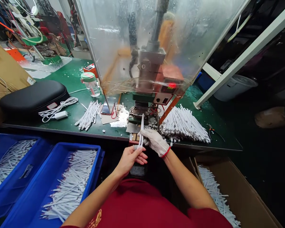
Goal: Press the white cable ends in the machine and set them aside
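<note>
Two hands, head view, meeting before a bench press [142, 106]. Item: white strips [142, 123], seemingly a pair, held upright between the hands, the longer one's top end just before the press's lower tooling (contact there cannot be told). Left hand [131, 157], bare: thumb and forefinger closed on the lower ends, other fingers loosely curled. Right hand [155, 141], white glove with red cuff: fingertips drawn together on the strips higher up, palm hidden.

Step in hand, by judgement: handling and aligning strips at the press front. The next move calls for a steady pinch, with fingertips clear of the tooling.

Surroundings: one heap of white strips [184, 123] right of the press; one smaller bundle [89, 114] to its left; one lidded jar [92, 85]; two blue bins [73, 145] and one cardboard box [245, 193], all holding similar strips.
</note>
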Demonstrator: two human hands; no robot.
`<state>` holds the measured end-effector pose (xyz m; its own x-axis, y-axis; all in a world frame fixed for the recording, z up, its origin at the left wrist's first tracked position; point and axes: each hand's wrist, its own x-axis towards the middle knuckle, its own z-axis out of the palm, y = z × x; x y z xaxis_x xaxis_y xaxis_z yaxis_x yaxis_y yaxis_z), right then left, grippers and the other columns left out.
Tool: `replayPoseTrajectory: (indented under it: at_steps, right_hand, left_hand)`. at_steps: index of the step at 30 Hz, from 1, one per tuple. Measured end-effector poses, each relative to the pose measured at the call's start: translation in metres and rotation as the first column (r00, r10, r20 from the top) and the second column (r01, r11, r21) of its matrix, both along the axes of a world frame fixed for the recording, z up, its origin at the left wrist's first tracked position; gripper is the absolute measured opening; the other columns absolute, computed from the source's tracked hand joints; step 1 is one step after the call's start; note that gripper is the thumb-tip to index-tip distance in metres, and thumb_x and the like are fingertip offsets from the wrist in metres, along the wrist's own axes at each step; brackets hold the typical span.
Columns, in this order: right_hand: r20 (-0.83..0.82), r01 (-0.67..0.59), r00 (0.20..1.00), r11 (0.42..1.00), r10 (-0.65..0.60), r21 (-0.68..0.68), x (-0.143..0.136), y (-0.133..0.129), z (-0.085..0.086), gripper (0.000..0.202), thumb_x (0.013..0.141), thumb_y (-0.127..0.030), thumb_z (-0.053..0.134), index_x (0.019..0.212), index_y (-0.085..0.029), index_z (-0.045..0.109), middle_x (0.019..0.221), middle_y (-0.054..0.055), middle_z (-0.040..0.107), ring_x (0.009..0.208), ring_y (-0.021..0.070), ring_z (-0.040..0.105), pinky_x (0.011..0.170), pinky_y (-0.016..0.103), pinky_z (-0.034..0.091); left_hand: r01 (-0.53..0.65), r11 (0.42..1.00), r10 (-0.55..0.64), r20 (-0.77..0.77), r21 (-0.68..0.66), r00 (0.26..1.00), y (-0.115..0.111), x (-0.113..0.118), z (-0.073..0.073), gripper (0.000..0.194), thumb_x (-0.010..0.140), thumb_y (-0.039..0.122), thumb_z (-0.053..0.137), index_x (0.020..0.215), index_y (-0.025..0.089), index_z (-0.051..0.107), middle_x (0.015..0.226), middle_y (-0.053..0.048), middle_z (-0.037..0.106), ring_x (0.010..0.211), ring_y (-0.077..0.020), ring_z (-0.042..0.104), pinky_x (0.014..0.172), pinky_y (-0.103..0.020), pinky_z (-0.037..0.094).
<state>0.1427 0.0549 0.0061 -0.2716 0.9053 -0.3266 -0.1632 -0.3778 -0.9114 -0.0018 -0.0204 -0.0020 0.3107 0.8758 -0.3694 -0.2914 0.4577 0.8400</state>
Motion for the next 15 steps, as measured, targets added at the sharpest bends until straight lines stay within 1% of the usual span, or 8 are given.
replayPoseTrajectory:
  at_steps: [2,5,8,11,15]
  right_hand:
    - [-0.03,0.017,0.999,1.0,-0.018,-0.023,-0.005,0.003,-0.008,0.036,0.069,-0.048,0.075,0.069,-0.015,0.061,0.055,-0.002,0.055,0.042,0.0058,0.041,0.039,0.019,0.027]
    - [-0.058,0.06,0.996,0.998,-0.061,-0.023,-0.009,0.005,-0.015,0.036,0.068,-0.047,0.074,0.065,-0.016,0.059,0.052,-0.003,0.053,0.041,0.006,0.04,0.038,0.019,0.027]
    - [-0.044,0.084,0.995,0.996,-0.085,-0.031,-0.01,0.006,-0.015,0.035,0.068,-0.048,0.074,0.068,-0.015,0.062,0.055,-0.002,0.055,0.042,0.0067,0.043,0.039,0.019,0.032]
    - [-0.026,0.105,0.994,0.994,-0.106,-0.033,-0.01,0.006,-0.014,0.036,0.069,-0.049,0.073,0.072,-0.014,0.066,0.059,0.0,0.059,0.044,0.0079,0.047,0.039,0.02,0.036]
    - [-0.034,0.103,0.994,0.995,-0.104,-0.017,-0.011,0.006,-0.014,0.035,0.071,-0.048,0.072,0.072,-0.014,0.066,0.06,0.001,0.06,0.045,0.0078,0.048,0.039,0.019,0.035]
  left_hand:
    - [-0.003,1.0,0.003,-0.012,-0.014,1.0,0.002,-0.001,-0.001,0.053,0.071,0.056,0.072,0.092,0.008,0.064,0.071,-0.011,0.072,0.058,-0.0191,0.07,0.053,-0.024,0.052]
    - [0.054,0.998,-0.055,-0.028,-0.043,0.998,0.004,-0.001,-0.001,0.054,0.073,0.059,0.069,0.089,0.008,0.064,0.069,-0.012,0.071,0.056,-0.0196,0.069,0.05,-0.024,0.051]
    - [0.11,0.992,-0.111,-0.022,-0.064,0.994,0.006,-0.001,0.0,0.054,0.076,0.061,0.064,0.085,0.008,0.064,0.066,-0.012,0.071,0.054,-0.0191,0.069,0.048,-0.022,0.049]
    - [0.108,0.992,-0.108,-0.006,-0.066,0.994,0.006,-0.001,-0.001,0.052,0.077,0.06,0.064,0.084,0.008,0.064,0.066,-0.011,0.071,0.054,-0.0185,0.069,0.049,-0.022,0.049]
    - [0.11,0.992,-0.11,0.004,-0.062,0.994,0.007,-0.001,-0.001,0.051,0.078,0.059,0.063,0.084,0.008,0.064,0.066,-0.011,0.071,0.054,-0.0184,0.069,0.049,-0.021,0.05]
